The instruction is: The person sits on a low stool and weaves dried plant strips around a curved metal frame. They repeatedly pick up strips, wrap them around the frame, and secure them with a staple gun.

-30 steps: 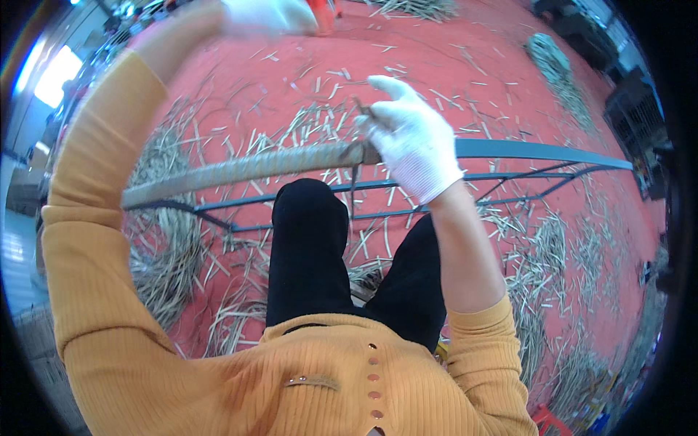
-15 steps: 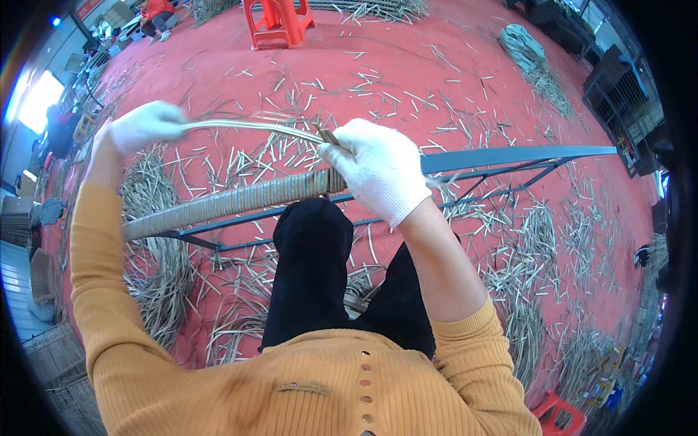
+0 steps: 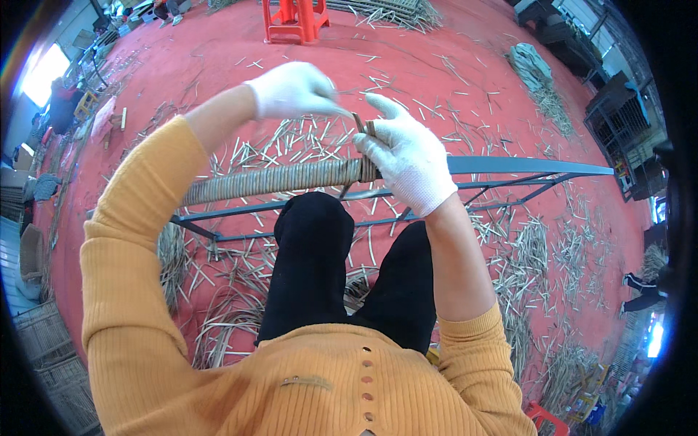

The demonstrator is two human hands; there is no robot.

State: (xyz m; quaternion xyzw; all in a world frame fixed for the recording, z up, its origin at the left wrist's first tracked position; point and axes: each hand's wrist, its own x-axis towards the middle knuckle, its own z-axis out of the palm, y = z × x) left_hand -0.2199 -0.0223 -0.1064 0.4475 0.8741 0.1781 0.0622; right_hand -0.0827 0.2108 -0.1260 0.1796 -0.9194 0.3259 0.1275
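Across my knees lies a blue-grey metal frame (image 3: 520, 166), its left part tightly wound with tan-brown strips (image 3: 291, 179). My right hand (image 3: 416, 156), in a white knitted glove, is at the right end of the winding, with thumb and fingers closed on a brown strip (image 3: 371, 129) that stands up there and its index finger raised. My left hand (image 3: 294, 91), gloved too, reaches over from the left above the winding. Its fingertips are pinched at the upper tip of the strip, close to my right hand. A loose strip end hangs below the bar.
Cut strip pieces (image 3: 320, 138) litter the red floor (image 3: 218, 80). Bundles of strips lie at both sides. A red plastic stool (image 3: 297, 29) stands ahead, and a green cloth bundle (image 3: 531, 65) lies far right. Other people's legs show at the upper left and right edge.
My left hand has swung right from the far left, where it held a long pale strip stretched out, to beside my right hand. My right hand has shifted slightly right.
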